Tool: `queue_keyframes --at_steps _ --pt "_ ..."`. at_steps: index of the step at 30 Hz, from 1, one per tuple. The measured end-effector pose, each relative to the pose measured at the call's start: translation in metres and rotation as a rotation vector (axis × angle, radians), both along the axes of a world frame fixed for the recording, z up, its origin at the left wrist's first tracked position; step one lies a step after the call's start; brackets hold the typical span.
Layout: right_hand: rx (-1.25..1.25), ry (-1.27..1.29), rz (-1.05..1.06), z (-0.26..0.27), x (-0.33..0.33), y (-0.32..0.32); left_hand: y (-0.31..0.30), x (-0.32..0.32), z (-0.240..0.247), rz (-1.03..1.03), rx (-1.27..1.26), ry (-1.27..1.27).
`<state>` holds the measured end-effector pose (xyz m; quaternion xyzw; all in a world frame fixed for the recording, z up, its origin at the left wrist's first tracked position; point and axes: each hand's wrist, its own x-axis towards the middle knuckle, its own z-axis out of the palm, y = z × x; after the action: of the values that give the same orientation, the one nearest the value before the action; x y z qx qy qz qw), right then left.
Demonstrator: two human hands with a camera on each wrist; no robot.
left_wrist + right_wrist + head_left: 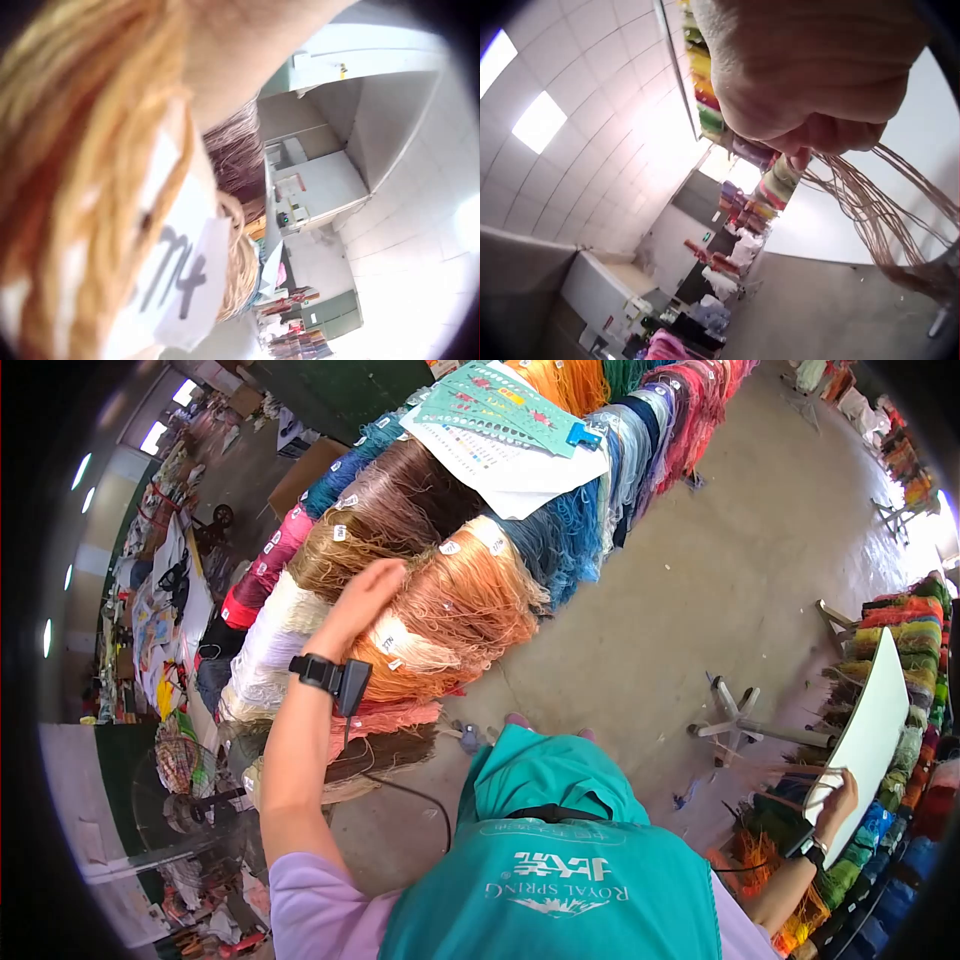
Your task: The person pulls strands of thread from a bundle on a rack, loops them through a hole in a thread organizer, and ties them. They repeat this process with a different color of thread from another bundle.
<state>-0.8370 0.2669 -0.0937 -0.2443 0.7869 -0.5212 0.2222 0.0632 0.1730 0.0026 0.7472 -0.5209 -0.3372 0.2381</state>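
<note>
My left hand (pixel 368 598) rests on the hanks between the olive-brown yarn (pixel 335 560) and the orange-brown yarn (pixel 480 585), its fingers lying loosely against the strands. In the left wrist view, orange strands (pixel 82 150) and a white tag (pixel 187 285) with handwriting fill the near side; the fingertips cannot be made out. Out to the right, my right hand (pixel 838 800) has its fingers curled round thin brown threads (pixel 870 202), which hang in a loose loop beside a white board (pixel 870 730).
Printed sheets (pixel 510 430) with a blue clip lie on the yarn rack. A wheeled chair base (pixel 735 710) stands on the floor (pixel 640 620) between the two racks. More coloured hanks (pixel 915 660) line the right side. A black cable (pixel 425 795) runs from the left wrist.
</note>
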Motion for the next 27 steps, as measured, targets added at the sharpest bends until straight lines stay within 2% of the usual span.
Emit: queue_keyframes --at_steps 1,2,3,4,7,8,11,12,15,16,17,19,20,23,24,25,27 --pt "0.047 -0.010 0.029 0.003 0.045 -0.013 0.009 -0.014 0.014 -0.053 0.037 0.148" --pt "-0.024 -0.086 0.135 0.006 0.098 -0.024 0.013 -0.011 0.008 -0.178 -0.047 -0.004" --pt "-0.031 -0.099 0.205 -0.003 0.120 -0.032 0.016 -0.008 0.003 -0.303 -0.130 -0.157" --pt "-0.039 -0.113 0.274 -0.011 0.142 -0.040 0.014 -0.007 0.005 -0.221 -0.072 -0.169" --pt "0.051 -0.090 0.382 -0.033 0.186 -0.058 0.009 0.021 -0.022 -0.139 -0.108 0.025" --pt "0.065 -0.118 0.417 -0.040 0.200 -0.063 0.008 0.024 -0.025 -0.078 -0.099 0.177" --pt "0.080 -0.187 0.504 -0.051 0.244 -0.075 -0.003 0.041 -0.033 0.079 0.121 0.331" --pt "0.082 -0.206 0.529 -0.054 0.258 -0.079 -0.008 0.057 -0.052 0.019 0.198 0.227" --pt "0.015 -0.269 0.574 -0.066 0.299 -0.088 -0.025 0.075 -0.077 -0.108 0.418 0.172" --pt "0.099 -0.229 0.620 -0.057 0.312 -0.088 -0.033 0.080 -0.085 -0.236 0.427 0.051" --pt "0.115 -0.216 0.653 -0.057 0.321 -0.090 -0.037 0.085 -0.092 -0.283 0.458 0.037" --pt "0.148 -0.192 0.716 -0.053 0.341 -0.093 -0.044 0.069 -0.074 -0.380 0.519 0.008" --pt "0.171 -0.238 0.725 -0.044 0.350 -0.094 -0.046 0.079 -0.082 -0.490 0.557 -0.106" --pt "0.260 -0.153 0.835 -0.032 0.356 -0.101 -0.040 0.092 -0.089 -0.527 0.285 -0.240" --pt "0.277 -0.091 0.859 -0.022 0.359 -0.103 -0.036 0.069 -0.052 -0.433 0.249 -0.204" --pt "0.263 -0.079 0.872 -0.021 0.355 -0.106 -0.035 0.066 -0.036 -0.411 0.223 -0.226" --pt "0.233 -0.055 0.909 -0.024 0.346 -0.112 -0.025 0.061 -0.021 -0.191 0.114 0.032"
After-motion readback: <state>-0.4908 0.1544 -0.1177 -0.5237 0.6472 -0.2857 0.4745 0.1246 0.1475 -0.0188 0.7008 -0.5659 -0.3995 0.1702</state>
